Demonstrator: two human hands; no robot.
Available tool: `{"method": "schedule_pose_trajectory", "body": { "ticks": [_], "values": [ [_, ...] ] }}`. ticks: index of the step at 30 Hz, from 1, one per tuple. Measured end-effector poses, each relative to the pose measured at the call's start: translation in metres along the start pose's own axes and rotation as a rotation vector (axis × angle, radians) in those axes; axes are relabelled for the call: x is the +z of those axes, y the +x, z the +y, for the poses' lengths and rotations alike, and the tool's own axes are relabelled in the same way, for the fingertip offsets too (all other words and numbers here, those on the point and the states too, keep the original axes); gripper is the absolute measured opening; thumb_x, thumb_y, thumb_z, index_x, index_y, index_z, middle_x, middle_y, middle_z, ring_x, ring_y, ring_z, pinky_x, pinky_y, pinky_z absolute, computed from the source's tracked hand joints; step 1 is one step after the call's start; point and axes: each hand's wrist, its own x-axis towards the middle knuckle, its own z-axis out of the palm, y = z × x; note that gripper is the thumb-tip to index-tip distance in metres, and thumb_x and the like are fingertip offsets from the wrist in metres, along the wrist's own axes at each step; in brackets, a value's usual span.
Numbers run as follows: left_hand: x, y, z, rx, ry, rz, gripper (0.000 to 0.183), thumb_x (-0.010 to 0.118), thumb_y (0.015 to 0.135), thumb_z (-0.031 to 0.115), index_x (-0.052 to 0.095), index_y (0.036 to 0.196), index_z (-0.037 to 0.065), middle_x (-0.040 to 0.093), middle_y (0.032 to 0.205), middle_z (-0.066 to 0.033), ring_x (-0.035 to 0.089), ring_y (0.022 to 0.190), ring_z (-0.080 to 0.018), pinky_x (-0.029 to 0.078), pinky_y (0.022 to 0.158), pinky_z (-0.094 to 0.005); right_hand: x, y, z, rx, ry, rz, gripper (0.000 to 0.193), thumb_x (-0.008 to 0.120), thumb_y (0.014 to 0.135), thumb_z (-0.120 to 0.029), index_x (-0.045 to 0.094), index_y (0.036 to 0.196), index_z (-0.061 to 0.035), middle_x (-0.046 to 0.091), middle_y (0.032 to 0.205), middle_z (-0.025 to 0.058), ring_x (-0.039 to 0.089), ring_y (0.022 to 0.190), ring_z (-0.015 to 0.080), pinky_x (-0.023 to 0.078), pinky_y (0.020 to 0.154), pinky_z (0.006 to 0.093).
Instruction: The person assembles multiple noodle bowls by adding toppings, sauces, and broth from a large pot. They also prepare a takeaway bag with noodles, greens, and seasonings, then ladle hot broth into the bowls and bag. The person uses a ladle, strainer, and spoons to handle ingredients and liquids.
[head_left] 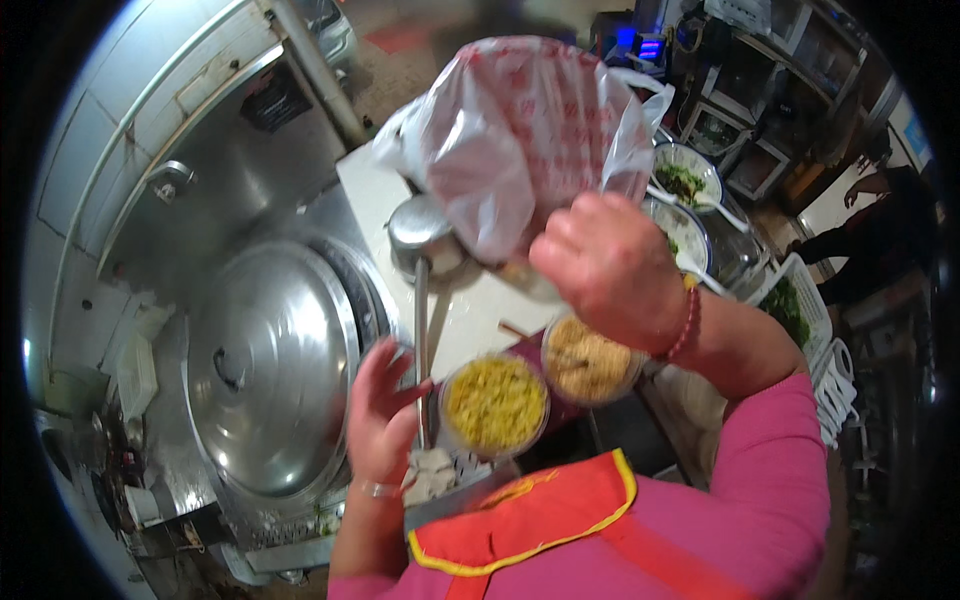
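My right hand (607, 252) is closed in a fist at the near edge of a white plastic bag with red print (540, 120). Whatever its fingers hold is hidden from view. Lower down on the left, my left hand (382, 415) is raised with its fingers apart, beside the long handle of a metal saucepan (418, 228). Between my hands sit a round tub of chopped yellow-green food (495, 405) and another tub of tan crumbly food (588, 365). A spoon or similar utensil appears to stick into the tan food.
At left, a large domed steel lid (275, 375) covers a cooker. Bowls with chopped greens (685, 180) and white spoons stand right of the bag. Beyond my right arm is a white basket of greens (795, 305). Another person (890, 225) stands at far right.
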Motion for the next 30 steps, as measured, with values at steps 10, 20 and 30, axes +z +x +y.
{"method": "schedule_pose_trajectory", "body": {
  "ticks": [10, 20, 30],
  "values": [
    [-0.019, -0.038, 0.003, -0.293, -0.608, -0.191, 0.065, 0.066, 0.075, 0.013, 0.037, 0.132, 0.002, 0.054, 0.117, -0.0083, 0.058, 0.104, -0.021, 0.049, 0.091, -0.036, 0.005, -0.03, -0.194, 0.134, 0.228, -0.188, 0.01, 0.062, 0.073, -0.016, 0.058, 0.08, -0.0103, 0.057, 0.078, 0.0025, 0.057, 0.08, 0.0215, 0.047, 0.07, 0.0351],
    [-0.068, -0.094, 0.002, -0.383, -0.478, -0.17, 0.064, 0.063, 0.076, 0.007, 0.034, 0.133, 0.002, 0.052, 0.123, -0.0114, 0.057, 0.111, -0.0261, 0.052, 0.093, -0.0443, 0.064, -0.028, -0.227, 0.331, 0.129, -0.368, 0.013, 0.061, 0.078, -0.011, 0.063, 0.088, -0.003, 0.059, 0.091, 0.0118, 0.058, 0.091, 0.03, 0.05, 0.082, 0.0398],
    [-0.068, -0.101, 0.003, -0.469, -0.462, -0.277, 0.044, 0.048, 0.085, 0.008, 0.041, 0.128, -0.002, 0.057, 0.116, -0.0136, 0.065, 0.096, -0.0275, 0.06, 0.076, -0.0443, -0.012, -0.092, -0.232, 1.266, 0.714, 0.086, 0.065, 0.07, 0.082, -0.019, 0.04, 0.137, -0.002, 0.057, 0.123, 0.0155, 0.057, 0.109, 0.0262, 0.045, 0.094, 0.0359]
  ]
}}
